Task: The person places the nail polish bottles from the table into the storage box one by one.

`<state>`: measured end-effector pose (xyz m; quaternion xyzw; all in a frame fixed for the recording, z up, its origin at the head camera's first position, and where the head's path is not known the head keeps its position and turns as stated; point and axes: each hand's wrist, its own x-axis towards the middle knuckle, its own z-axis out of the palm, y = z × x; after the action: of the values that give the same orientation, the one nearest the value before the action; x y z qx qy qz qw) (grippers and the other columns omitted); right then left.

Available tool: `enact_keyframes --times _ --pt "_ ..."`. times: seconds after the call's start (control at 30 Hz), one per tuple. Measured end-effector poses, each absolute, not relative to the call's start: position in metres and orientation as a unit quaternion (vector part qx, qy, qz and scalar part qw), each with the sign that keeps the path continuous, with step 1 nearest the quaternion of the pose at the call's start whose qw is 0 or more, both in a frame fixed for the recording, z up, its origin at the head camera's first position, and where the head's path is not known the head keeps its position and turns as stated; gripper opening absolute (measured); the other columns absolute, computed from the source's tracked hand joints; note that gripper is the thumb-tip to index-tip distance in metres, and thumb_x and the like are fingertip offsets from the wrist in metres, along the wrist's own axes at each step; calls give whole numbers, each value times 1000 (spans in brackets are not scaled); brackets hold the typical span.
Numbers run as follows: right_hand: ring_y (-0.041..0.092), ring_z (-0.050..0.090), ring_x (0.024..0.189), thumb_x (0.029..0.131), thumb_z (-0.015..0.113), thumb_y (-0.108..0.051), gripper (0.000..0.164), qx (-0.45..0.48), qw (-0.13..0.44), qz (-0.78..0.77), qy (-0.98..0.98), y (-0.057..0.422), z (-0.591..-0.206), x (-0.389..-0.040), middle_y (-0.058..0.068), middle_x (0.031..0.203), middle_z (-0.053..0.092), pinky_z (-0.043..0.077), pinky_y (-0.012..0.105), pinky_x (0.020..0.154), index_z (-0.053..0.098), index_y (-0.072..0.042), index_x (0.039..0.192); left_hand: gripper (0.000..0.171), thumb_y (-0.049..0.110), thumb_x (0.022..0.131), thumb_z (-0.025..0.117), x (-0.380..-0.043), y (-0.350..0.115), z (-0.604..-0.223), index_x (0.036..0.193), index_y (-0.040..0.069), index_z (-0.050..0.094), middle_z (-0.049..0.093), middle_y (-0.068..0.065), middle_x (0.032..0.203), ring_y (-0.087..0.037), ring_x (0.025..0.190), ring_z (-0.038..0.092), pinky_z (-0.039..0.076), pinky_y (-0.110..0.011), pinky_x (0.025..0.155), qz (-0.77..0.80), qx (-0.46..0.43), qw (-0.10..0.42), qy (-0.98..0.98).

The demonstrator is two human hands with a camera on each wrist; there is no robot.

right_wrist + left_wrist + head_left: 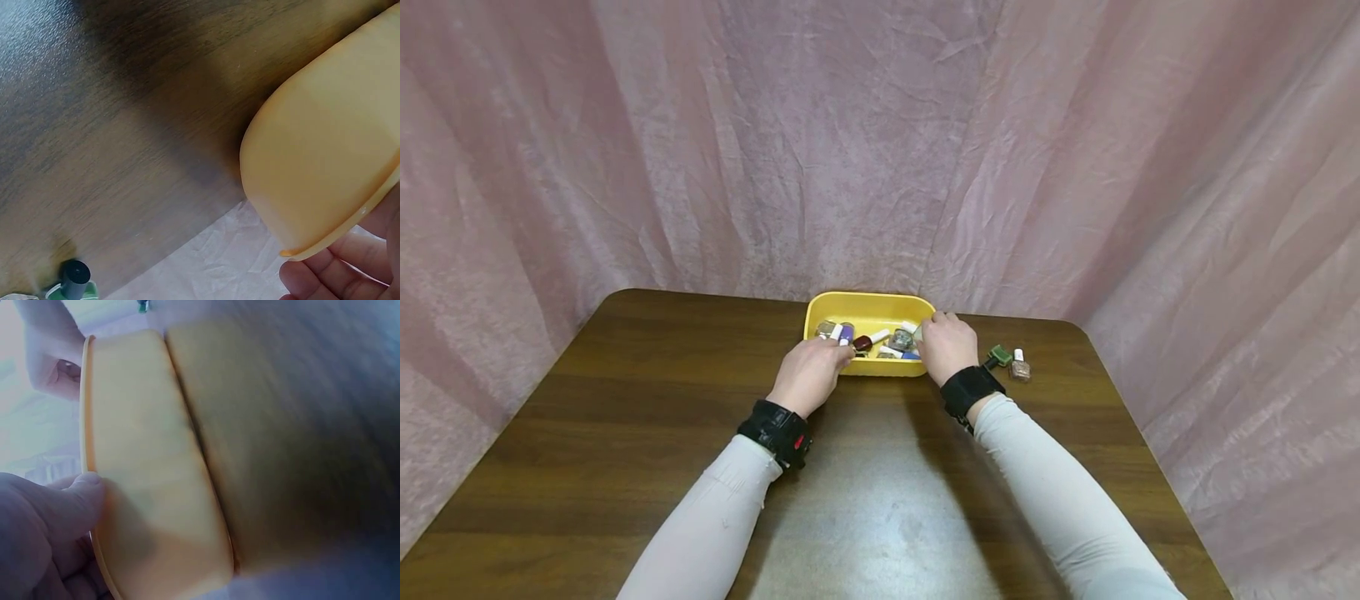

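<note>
A yellow plastic container [880,367] stands at the far side of the table with several nail polish bottles inside. Among them are a dark red bottle [862,342] with a white cap, a purple one [847,333] and a clear glittery one [899,339]. My left hand [810,372] grips the near left rim, its thumb [84,494] against the outer wall and the fingers over the edge. At the right end, my right hand [950,343] holds the rim with curled fingers [337,272]; its thumb is mostly hidden.
To the right of the container, a green nail polish bottle [1000,356] with a black cap and a glittery bottle [1020,370] with a white cap are on the wooden table [647,433]. A pink curtain [865,150] hangs right behind the table's far edge.
</note>
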<state>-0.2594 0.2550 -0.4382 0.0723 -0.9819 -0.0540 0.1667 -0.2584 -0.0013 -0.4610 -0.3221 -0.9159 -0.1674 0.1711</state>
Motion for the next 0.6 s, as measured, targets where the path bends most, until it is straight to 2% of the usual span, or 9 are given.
enact_keyframes --times 0.33,0.6 --pt "33 70 91 95 90 -26 27 75 176 -59 -980 249 -440 -259 14 98 74 61 46 78 81 -2 103 5 14 98 83 -259 -5 -461 95 12 81 76 -6 87 -30 83 73 58 -46 75 -179 -321 173 -914" --pt "33 69 93 97 88 -28 29 74 169 -59 -981 245 -441 -262 14 99 75 60 45 81 81 -2 105 5 15 99 83 -264 -7 -463 96 11 82 76 -6 88 -30 84 73 58 -46 75 -175 -324 171 -914"
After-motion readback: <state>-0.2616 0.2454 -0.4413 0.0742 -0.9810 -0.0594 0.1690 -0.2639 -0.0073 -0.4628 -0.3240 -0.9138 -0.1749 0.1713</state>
